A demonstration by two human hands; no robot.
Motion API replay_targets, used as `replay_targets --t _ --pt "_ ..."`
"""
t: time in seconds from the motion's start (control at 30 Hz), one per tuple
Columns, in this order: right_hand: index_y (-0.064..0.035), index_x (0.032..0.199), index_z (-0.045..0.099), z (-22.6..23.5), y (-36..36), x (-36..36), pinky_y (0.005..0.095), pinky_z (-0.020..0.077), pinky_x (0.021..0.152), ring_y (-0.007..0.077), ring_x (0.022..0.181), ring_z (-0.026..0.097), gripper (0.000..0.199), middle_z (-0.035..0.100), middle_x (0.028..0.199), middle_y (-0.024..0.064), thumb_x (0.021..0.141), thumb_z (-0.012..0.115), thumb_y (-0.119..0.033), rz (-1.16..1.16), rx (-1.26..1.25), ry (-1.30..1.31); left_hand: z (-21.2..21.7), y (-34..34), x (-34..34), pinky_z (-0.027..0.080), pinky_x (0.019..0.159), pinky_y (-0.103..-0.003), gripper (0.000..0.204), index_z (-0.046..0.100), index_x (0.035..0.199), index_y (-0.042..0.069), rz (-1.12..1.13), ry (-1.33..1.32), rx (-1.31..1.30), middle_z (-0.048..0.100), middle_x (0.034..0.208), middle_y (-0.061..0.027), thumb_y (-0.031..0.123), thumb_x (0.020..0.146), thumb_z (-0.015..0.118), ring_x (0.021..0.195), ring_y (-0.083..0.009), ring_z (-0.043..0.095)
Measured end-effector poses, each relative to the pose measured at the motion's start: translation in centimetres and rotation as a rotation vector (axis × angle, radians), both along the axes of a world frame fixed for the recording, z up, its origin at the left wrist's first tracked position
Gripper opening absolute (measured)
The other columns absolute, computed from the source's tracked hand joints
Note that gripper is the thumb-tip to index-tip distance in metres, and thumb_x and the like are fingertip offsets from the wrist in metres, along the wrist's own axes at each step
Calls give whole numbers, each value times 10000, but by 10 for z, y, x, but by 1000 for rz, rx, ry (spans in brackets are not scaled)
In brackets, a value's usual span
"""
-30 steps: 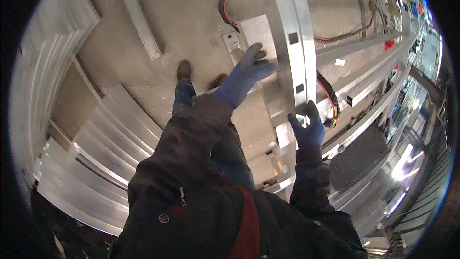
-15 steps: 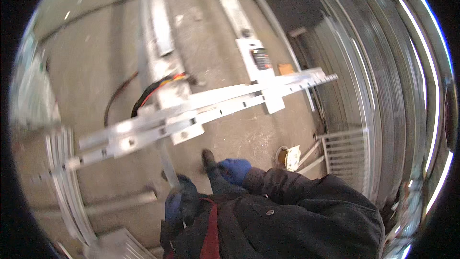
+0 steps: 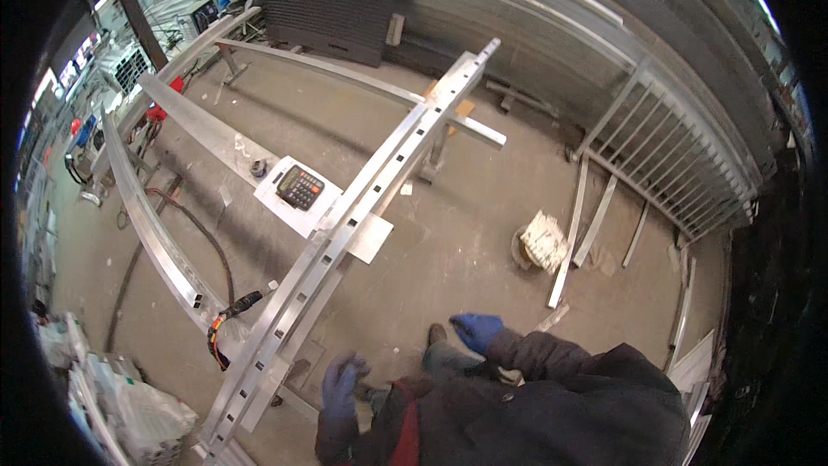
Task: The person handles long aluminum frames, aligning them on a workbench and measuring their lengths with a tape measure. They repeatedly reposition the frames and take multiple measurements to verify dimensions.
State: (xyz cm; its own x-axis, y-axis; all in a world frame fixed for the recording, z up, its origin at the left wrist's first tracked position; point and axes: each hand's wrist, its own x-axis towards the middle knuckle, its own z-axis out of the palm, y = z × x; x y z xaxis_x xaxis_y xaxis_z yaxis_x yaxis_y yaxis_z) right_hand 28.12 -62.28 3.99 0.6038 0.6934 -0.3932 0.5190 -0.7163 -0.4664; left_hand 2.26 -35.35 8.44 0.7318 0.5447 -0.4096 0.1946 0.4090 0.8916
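My left hand (image 3: 343,382), in a blue glove, hangs just right of the near end of a long slotted metal rail (image 3: 352,223). Its fingers are slightly blurred, parted and empty, clear of the rail. My right hand (image 3: 476,332), also in a blue glove, is in front of my body, fingers curled together. Nothing shows in it. The rail runs diagonally across supporting metal beams. A black calculator (image 3: 300,187) rests on white paper (image 3: 295,219) on one beam, beside a small dark round object (image 3: 259,168).
Dark cable with red and yellow wires (image 3: 216,341) lies by the rail at left. On the right, a barred metal frame (image 3: 668,151) leans near loose bars (image 3: 569,246) and a container with whitish material (image 3: 543,242). Plastic-wrapped stock (image 3: 129,401) stands lower left.
My view has swung to the left, so the rail now runs steeply from lower left to upper right. My left hand has come up into plainer view; my right hand stays before my body.
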Motion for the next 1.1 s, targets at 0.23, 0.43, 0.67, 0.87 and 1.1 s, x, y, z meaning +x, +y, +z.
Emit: replay_targets --t 0.23,0.43,0.67,0.87,1.1 --pt "-98 1265 703 61 -96 130 467 572 939 389 1102 708 304 731 1216 193 1040 596 -274 -470 328 -65 30 -83 223 541 1003 -358 381 592 1402 6 -442 15 -33 693 1234 -108 182 1068 644 1125 -212 681" --pt "-68 1233 709 34 -169 216 415 590 878 328 998 753 265 757 1109 184 1043 613 -225 -816 406 -102 -15 -105 373 538 1068 -382 418 544 1443 -36 -729 74 52 660 1307 -159 174 1088 611 1234 -224 646" --pt "-52 1251 693 24 -249 341 439 577 883 347 1002 747 304 755 1093 193 1062 596 -269 -1051 263 -118 -34 -132 583 553 1044 -368 437 564 1437 -19 -824 170 55 675 1296 -141 177 1061 669 1189 -236 671" --pt "-79 1307 665 29 -289 435 389 575 758 266 816 746 322 748 900 139 1088 576 -297 -1352 273 -16 6 -198 787 564 991 -363 440 641 1375 27 -1097 -20 454 716 1263 -134 305 1037 691 1103 -218 717" --pt "-96 1220 687 -39 -358 584 423 566 718 272 752 734 274 743 830 123 1090 544 -291 -1398 285 -86 3 -242 991 566 991 -394 454 677 1357 71 -1251 -183 810 719 1258 -156 366 1014 693 1104 -268 729"
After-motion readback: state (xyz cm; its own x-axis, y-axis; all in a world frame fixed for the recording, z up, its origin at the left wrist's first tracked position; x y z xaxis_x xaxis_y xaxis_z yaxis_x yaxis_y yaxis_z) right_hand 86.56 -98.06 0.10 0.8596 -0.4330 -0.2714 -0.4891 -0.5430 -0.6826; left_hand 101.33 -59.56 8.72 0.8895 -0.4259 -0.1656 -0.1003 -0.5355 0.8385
